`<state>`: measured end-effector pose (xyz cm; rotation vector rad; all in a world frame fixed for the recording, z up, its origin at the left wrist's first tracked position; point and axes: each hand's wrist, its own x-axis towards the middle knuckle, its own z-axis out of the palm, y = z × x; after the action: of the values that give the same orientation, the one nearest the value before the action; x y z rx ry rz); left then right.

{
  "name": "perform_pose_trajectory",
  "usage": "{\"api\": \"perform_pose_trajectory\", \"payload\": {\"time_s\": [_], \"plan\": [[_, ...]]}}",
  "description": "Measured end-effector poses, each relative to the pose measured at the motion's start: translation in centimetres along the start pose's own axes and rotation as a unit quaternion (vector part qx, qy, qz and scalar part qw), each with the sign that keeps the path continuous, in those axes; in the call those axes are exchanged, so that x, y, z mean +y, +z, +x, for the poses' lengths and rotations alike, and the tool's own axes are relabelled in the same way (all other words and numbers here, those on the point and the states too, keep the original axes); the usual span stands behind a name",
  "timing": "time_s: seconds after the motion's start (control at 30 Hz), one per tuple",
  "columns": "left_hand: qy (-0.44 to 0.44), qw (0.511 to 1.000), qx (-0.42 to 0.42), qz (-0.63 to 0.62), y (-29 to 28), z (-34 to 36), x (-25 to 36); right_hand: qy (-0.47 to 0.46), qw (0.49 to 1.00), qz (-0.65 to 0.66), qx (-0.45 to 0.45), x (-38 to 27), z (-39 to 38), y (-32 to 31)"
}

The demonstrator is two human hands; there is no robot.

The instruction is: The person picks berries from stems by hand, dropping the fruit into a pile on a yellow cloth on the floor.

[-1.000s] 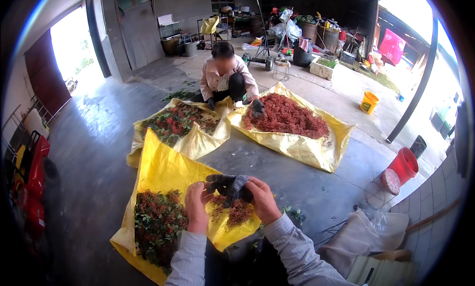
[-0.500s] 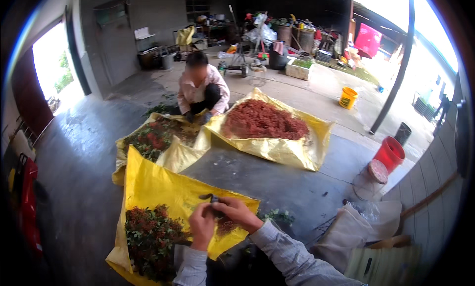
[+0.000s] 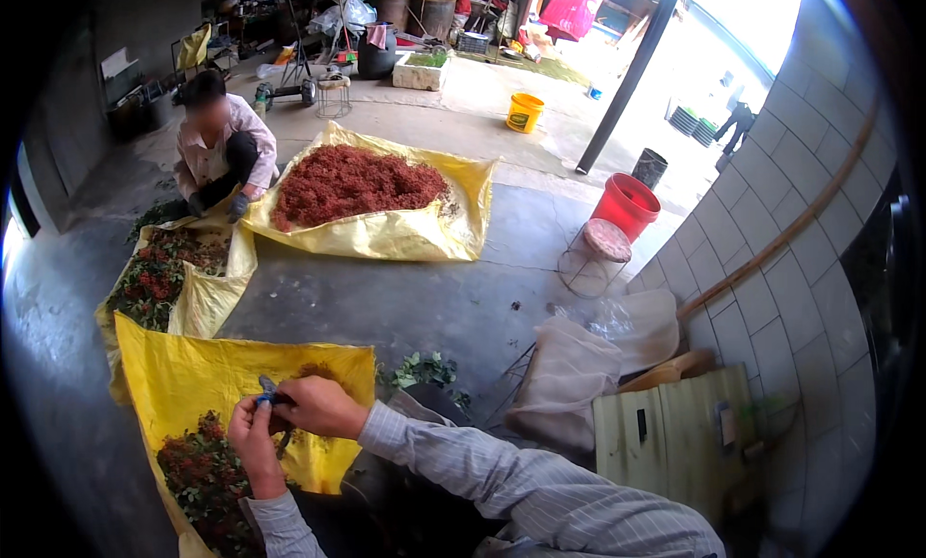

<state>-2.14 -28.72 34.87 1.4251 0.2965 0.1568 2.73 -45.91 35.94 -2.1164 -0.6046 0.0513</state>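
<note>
My left hand (image 3: 254, 444) and my right hand (image 3: 326, 408) meet above a bright yellow sheet (image 3: 207, 365). Pinched between their fingertips is a small dark grey and blue thing (image 3: 267, 388), too small to name. A dark strip hangs below the fingers. Below and left of my hands, green leafy sprigs with small red berry clusters (image 3: 204, 476) lie heaped on the sheet. Beyond my right hand, part of a small reddish-brown heap (image 3: 316, 371) shows on the same sheet.
A person (image 3: 214, 143) in dark gloves crouches by a second yellow sheet of sprigs (image 3: 159, 278). Red berries (image 3: 357, 187) fill a third sheet. On the right are a round stool (image 3: 608, 240), a red bucket (image 3: 627, 206), pale mesh sacks (image 3: 569, 375) and a greenish panel (image 3: 666, 442).
The view has swung right, so the sheets and the crouching person sit further left. Both hands still pinch the small thing together; its blue part now shows more plainly.
</note>
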Motion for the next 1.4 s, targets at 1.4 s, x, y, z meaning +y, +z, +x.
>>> {"api": "perform_pose_trajectory", "payload": {"time_s": [1.4], "plan": [[0.265, 0.85, -0.093, 0.446, 0.9, -2.4, 1.5, 0.035, 0.997, -0.057, 0.03, 0.3, 0.4, -0.7]]}}
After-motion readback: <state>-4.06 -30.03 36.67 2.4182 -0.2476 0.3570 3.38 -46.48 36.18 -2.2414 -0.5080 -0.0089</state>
